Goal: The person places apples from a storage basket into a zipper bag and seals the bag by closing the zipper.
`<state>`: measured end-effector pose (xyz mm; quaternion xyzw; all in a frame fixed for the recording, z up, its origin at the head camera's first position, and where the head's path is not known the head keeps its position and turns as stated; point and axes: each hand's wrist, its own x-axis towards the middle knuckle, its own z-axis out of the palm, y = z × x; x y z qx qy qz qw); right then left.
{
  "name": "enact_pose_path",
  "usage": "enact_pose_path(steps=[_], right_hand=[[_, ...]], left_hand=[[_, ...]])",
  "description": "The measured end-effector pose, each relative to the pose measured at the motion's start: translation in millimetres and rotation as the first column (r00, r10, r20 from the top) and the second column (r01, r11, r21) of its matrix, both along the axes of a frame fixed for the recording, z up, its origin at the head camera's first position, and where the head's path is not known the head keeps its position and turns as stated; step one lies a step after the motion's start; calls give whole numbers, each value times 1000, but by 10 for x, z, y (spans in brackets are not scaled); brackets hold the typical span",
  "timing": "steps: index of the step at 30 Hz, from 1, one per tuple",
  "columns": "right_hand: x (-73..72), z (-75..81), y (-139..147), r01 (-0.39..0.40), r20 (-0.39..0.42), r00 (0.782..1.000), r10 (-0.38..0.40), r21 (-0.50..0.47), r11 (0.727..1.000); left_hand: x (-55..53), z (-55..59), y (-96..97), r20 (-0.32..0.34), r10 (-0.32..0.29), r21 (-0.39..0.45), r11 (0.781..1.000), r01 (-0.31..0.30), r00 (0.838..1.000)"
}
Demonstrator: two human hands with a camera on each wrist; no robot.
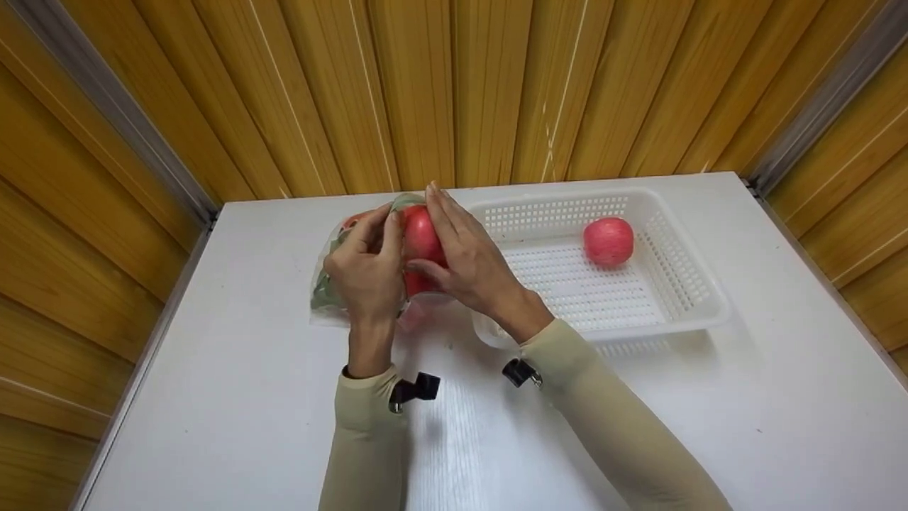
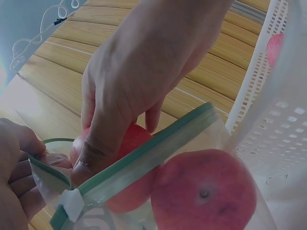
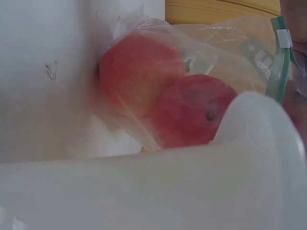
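Observation:
My left hand [image 1: 367, 273] pinches the open edge of a clear zip bag [image 1: 333, 312] with a green seal and a white slider [image 2: 72, 205]. With fingers and thumb around it, my right hand [image 1: 468, 259] grips a red apple [image 1: 422, 234] at the bag's mouth. In the left wrist view that apple [image 2: 134, 139] is partly behind the green seal [image 2: 158, 143]. Another apple [image 2: 204, 191] lies inside the bag beside it. Through the plastic, the right wrist view shows two apples [image 3: 139, 72] close together; the basket wall hides part of the bag there.
To the right of the hands stands a white perforated basket [image 1: 691, 284] with one red apple [image 1: 608, 242] in it. The bag and basket are on a white table [image 1: 248, 411]. Yellow wooden panels [image 1: 454, 92] rise behind and at both sides.

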<state>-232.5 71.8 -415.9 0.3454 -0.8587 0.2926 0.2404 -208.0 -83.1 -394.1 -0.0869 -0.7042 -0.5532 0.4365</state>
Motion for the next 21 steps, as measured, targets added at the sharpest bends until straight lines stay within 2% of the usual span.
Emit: enact_pose_path(steps=[9, 16, 21], right_hand=[[10, 83, -60, -20, 65, 998, 9, 157, 987], [32, 130, -104, 0, 198, 979, -41, 201, 980], [3, 126, -135, 3, 248, 967, -61, 229, 973]], left_hand=[[-4, -9, -9, -8, -37, 51, 998, 37, 999], [-5, 5, -1, 0, -79, 94, 992, 78, 997], [-22, -23, -6, -5, -90, 117, 989, 90, 996]])
